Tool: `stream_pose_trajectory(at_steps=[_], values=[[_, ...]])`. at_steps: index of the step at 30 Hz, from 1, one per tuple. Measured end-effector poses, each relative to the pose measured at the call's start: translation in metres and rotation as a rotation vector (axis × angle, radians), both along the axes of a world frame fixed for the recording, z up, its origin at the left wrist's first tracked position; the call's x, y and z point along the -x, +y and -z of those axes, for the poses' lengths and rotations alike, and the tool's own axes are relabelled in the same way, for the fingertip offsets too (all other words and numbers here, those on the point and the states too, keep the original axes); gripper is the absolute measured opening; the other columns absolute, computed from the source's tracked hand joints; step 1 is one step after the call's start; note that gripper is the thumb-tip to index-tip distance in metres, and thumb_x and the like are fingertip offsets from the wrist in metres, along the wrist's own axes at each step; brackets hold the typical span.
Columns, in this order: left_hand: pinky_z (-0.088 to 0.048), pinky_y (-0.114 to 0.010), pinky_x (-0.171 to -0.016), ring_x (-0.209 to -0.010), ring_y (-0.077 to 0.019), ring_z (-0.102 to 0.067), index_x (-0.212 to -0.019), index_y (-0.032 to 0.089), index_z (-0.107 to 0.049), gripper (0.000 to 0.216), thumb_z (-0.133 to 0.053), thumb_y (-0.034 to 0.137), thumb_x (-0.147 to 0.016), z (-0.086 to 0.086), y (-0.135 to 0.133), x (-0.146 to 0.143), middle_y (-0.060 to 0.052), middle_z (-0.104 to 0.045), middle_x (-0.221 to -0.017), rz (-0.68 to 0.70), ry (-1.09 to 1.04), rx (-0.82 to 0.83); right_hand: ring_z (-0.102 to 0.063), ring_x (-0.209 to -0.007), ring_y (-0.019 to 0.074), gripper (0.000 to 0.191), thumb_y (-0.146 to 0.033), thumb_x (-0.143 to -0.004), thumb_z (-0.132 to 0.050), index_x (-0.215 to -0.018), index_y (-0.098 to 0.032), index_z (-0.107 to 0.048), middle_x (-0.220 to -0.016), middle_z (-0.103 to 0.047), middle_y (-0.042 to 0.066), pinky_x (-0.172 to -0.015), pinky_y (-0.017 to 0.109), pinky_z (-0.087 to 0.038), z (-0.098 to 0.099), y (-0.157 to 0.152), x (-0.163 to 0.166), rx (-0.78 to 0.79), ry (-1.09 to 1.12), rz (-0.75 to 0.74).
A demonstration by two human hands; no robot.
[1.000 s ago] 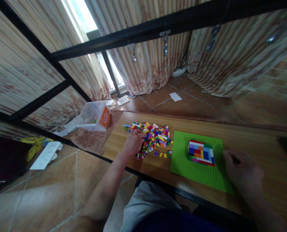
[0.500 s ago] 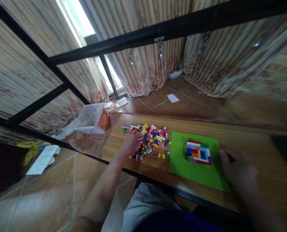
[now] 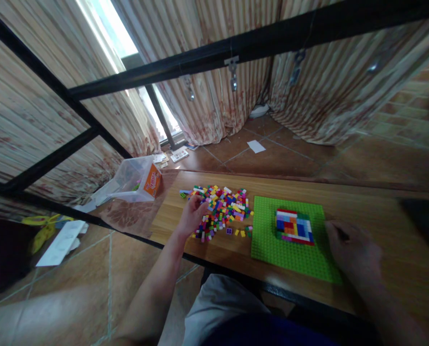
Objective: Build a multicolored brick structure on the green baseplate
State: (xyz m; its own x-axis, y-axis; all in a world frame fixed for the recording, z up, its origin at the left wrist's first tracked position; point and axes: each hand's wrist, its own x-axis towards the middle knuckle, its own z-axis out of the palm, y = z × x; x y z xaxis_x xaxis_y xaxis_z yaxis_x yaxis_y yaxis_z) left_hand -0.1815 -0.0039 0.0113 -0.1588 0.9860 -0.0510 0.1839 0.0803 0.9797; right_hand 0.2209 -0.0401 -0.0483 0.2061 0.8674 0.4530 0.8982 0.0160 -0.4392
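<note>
Over the left side of a loose pile of coloured toy bricks (image 3: 223, 206) is my left hand (image 3: 193, 215), its fingers drawn together. Whatever may be between those fingertips is too small to make out. A green baseplate (image 3: 265, 245) lies flat to the right of the pile. On its studs sits a low block of red, blue, white and yellow bricks (image 3: 294, 227). My right hand (image 3: 355, 250) rests at the plate's right edge, fingers curled in, and its grip is hidden. A purple brick (image 3: 229, 231) lies just in front of the pile.
The wooden table (image 3: 384, 216) carries a dark flat object (image 3: 423, 226) at its right end. Beyond its left end stands a clear plastic bin (image 3: 135, 180) with an orange label. A black metal bar (image 3: 200, 62) crosses above, before striped curtains (image 3: 214, 110).
My left hand has drawn back slightly toward the left, and its fingers have gone from reaching over the bricks to closed together. My right hand stays by the plate. The view has shifted a little.
</note>
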Motion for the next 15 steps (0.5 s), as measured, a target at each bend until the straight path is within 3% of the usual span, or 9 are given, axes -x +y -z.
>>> stream_pose_trajectory(at_steps=[4,9,13,15], values=[[-0.054,-0.026,-0.066,-0.065,-0.0134,-0.067,-0.088,0.020,-0.049,0.035,-0.075,0.033,-0.069,-0.004,-0.005,-0.010,0.005,-0.062,-0.068,-0.105,-0.427,0.166,-0.065,-0.082,0.0252,0.031,-0.044,-0.086,-0.047,-0.081,-0.021,-0.066,-0.088,-0.071,0.010,-0.074,0.036,-0.049,0.002,0.000,0.000,-0.001,0.022,0.004],[-0.054,-0.021,-0.065,-0.063,-0.0078,-0.063,-0.095,0.018,-0.060,0.040,-0.081,0.022,-0.061,-0.014,-0.017,-0.021,0.005,-0.063,-0.072,-0.078,-0.595,0.168,-0.065,-0.082,0.0260,0.033,-0.046,-0.084,-0.046,-0.078,-0.021,-0.067,-0.087,-0.071,0.010,-0.073,0.036,-0.049,0.000,0.000,-0.003,0.023,0.057,0.017],[-0.051,-0.018,-0.065,-0.070,-0.0072,-0.061,-0.106,0.019,-0.066,0.043,-0.081,0.027,-0.066,-0.022,-0.034,-0.031,0.002,-0.065,-0.085,0.045,-0.628,0.153,-0.065,-0.072,0.0240,0.036,-0.048,-0.083,-0.051,-0.086,-0.018,-0.071,-0.083,-0.072,0.011,-0.068,0.035,-0.049,-0.029,-0.004,0.015,0.111,0.285,0.132],[-0.050,-0.019,-0.064,-0.071,-0.0082,-0.060,-0.111,0.020,-0.067,0.042,-0.077,0.034,-0.073,-0.025,-0.043,-0.039,0.000,-0.065,-0.087,0.104,-0.598,0.146,-0.065,-0.071,0.0222,0.039,-0.050,-0.082,-0.054,-0.094,-0.017,-0.071,-0.083,-0.071,0.010,-0.065,0.033,-0.050,-0.052,-0.008,0.042,0.101,0.401,0.094]])
